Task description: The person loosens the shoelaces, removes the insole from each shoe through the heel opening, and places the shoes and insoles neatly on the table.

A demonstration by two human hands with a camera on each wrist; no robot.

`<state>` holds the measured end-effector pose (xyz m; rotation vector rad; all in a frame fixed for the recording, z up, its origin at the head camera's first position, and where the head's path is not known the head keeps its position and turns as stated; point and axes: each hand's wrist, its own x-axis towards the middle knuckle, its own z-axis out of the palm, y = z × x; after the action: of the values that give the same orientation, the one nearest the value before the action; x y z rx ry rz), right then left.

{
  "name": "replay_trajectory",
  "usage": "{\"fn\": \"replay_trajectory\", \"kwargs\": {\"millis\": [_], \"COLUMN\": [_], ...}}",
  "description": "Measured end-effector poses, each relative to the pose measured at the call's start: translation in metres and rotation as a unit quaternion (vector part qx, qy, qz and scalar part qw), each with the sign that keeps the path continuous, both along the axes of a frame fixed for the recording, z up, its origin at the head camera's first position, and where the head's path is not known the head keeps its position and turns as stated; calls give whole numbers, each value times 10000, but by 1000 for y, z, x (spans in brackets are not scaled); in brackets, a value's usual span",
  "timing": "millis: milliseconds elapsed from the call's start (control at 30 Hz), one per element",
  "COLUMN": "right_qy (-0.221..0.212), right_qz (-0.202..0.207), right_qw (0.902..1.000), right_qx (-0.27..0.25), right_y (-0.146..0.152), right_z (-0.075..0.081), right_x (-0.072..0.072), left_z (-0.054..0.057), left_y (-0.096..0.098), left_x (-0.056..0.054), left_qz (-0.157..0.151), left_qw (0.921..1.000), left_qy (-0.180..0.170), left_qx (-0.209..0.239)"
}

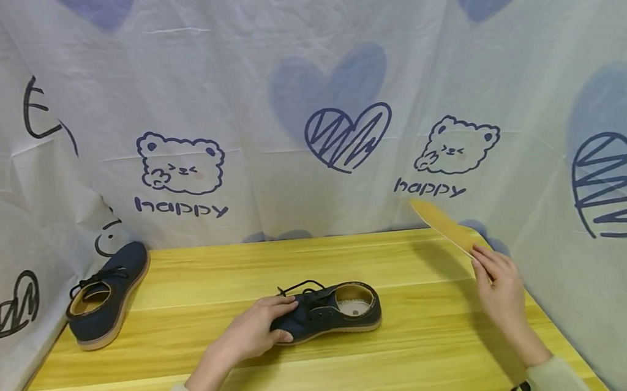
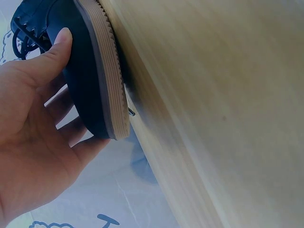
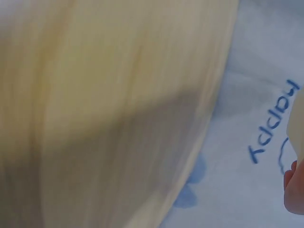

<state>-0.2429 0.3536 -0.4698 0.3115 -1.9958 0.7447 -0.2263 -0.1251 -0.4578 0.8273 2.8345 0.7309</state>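
Observation:
A dark blue lace-up shoe [image 1: 323, 312] lies across the middle of the table, toe to the left and opening to the right. My left hand [image 1: 257, 327] grips it round the toe, thumb on the near side and fingers over the far side. In the left wrist view the thumb presses the upper of the shoe [image 2: 85, 90], above its ribbed tan sole. Raised above the right part of the table, my right hand [image 1: 499, 282] pinches a thin yellowish insole [image 1: 441, 222] by one end. The right wrist view catches only fingertips and a pale strip of insole [image 3: 297, 121].
A second dark blue shoe [image 1: 108, 297] stands at the table's far left, near the cloth. The wooden table [image 1: 198, 275] is bordered at the back and sides by a hanging white cloth [image 1: 268, 180] printed with hearts and bears.

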Motion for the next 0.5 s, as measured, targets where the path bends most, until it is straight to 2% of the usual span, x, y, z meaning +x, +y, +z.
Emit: {"fn": "replay_trajectory", "kwargs": {"millis": [167, 400, 500], "right_qy": [-346, -378, -528], "right_qz": [-360, -658, -795], "right_qw": [9987, 9971, 9952], "right_qx": [-59, 104, 224], "right_y": [18, 41, 48], "right_z": [-5, -15, -17], "right_x": [-5, -15, -14], "left_z": [-2, -1, -1], "left_y": [0, -1, -1], "left_x": [-1, -2, -2], "left_qz": [16, -30, -42], "left_qw": [10000, 10000, 10000], "left_qy": [-5, -6, 1], "left_qx": [-16, -42, -36]}}
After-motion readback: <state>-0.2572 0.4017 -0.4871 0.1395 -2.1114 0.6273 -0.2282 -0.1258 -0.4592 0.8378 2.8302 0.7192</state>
